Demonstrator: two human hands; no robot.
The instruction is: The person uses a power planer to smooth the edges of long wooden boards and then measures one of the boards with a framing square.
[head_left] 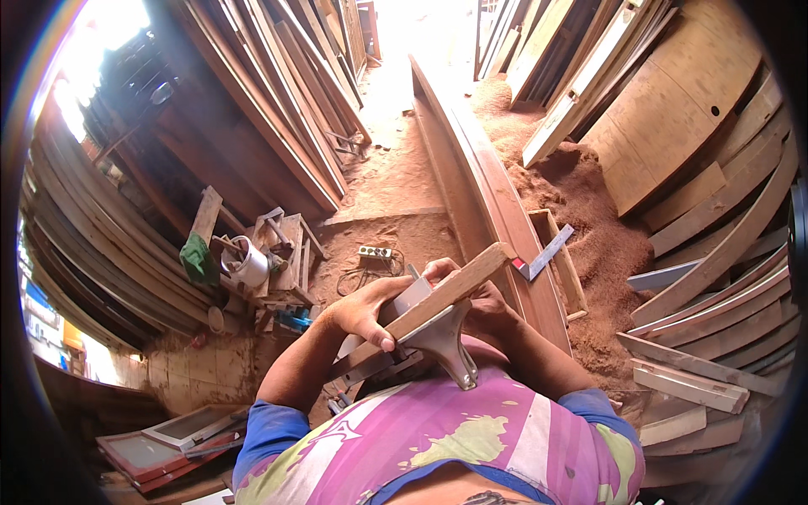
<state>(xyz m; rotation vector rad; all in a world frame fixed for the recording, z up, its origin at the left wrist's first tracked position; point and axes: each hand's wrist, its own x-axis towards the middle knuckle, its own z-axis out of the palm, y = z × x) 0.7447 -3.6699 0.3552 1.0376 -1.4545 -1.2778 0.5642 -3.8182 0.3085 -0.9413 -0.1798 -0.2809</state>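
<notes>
In front of my chest a narrow wooden bar (pixel 454 289) is held at a slant, its far end up to the right. A grey flared metal piece (pixel 443 338) lies along its near side, and a pale grey block (pixel 408 297) shows on the far side. My left hand (pixel 366 313) is closed around the bar and block, its thumb pressing the near face. My right hand (pixel 486 310) grips behind the bar; most of its fingers are hidden. Just past the bar's far end, a try square (pixel 545 254) with a metal blade rests on a long reddish-brown board (pixel 497 202).
Sawdust (pixel 602 252) is heaped right of the board, around a wooden frame (pixel 560 244). A power strip (pixel 374 252) with a cable lies on the floor. At left a wooden stand (pixel 296 252) holds a white bucket (pixel 246 263). Planks (pixel 261 93) lean on both sides.
</notes>
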